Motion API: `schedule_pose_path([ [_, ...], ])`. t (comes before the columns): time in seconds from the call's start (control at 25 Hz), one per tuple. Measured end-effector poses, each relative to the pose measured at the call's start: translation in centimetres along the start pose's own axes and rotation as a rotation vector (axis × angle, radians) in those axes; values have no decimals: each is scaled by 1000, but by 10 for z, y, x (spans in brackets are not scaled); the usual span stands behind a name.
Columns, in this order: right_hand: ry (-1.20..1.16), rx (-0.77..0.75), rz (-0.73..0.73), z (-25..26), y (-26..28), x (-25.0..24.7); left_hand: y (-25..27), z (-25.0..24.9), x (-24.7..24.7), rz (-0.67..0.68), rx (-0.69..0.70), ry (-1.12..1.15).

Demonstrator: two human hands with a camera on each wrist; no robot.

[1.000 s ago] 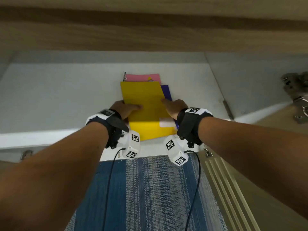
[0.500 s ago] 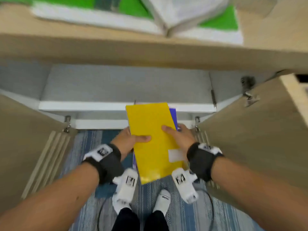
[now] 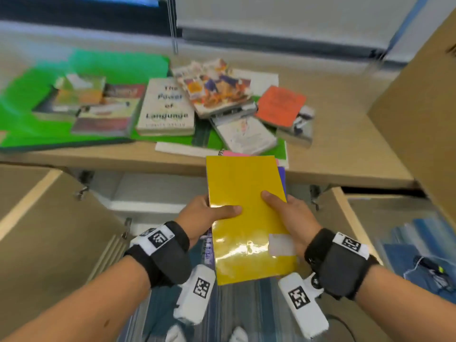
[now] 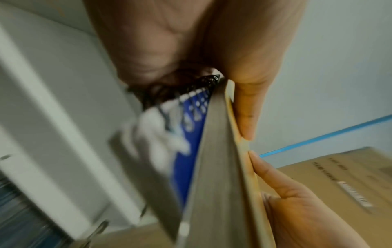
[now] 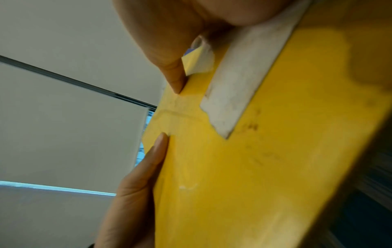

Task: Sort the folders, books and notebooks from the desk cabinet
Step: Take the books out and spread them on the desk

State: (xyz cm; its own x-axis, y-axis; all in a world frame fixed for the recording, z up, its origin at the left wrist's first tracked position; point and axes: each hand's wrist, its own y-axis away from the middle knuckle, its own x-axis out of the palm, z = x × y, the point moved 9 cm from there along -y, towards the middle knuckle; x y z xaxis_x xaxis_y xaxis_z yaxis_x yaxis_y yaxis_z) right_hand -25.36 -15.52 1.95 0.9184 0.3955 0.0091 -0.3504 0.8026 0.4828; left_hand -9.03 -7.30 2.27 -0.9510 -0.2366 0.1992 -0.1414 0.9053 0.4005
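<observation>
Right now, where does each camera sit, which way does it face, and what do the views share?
Head: worn on the head, looking forward and down at the desk; both forearms, left hand and right hand show.
Left wrist: looks along the left hand at the stack's edge, blue notebook visible.
Right wrist: looks along the right hand across the cover.
Shared: the yellow notebook, gripped by both hands, appears in all three.

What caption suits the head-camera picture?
Both hands, left and right, hold a yellow-topped notebook stack before a book-strewn desk.

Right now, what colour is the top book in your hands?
Yellow: the top book, clearest in the head view.
</observation>
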Motion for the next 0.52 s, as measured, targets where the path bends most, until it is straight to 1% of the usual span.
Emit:
schedule_pose_path([
  [0.16, -37, -265, -3, 123, 15, -1, -3, -119, 14, -28, 265, -79],
  [0.28, -35, -407, -38, 199, 13, -9, -15, -190, 25, -62, 382, -96],
  [0.4, -35, -460, -102, 252, -9, -31, -45, -231, 38, -36, 382, -66],
  [0.52, -77, -499, -171, 290, -49, -62, -72, -259, 57, -13, 332, -25],
])
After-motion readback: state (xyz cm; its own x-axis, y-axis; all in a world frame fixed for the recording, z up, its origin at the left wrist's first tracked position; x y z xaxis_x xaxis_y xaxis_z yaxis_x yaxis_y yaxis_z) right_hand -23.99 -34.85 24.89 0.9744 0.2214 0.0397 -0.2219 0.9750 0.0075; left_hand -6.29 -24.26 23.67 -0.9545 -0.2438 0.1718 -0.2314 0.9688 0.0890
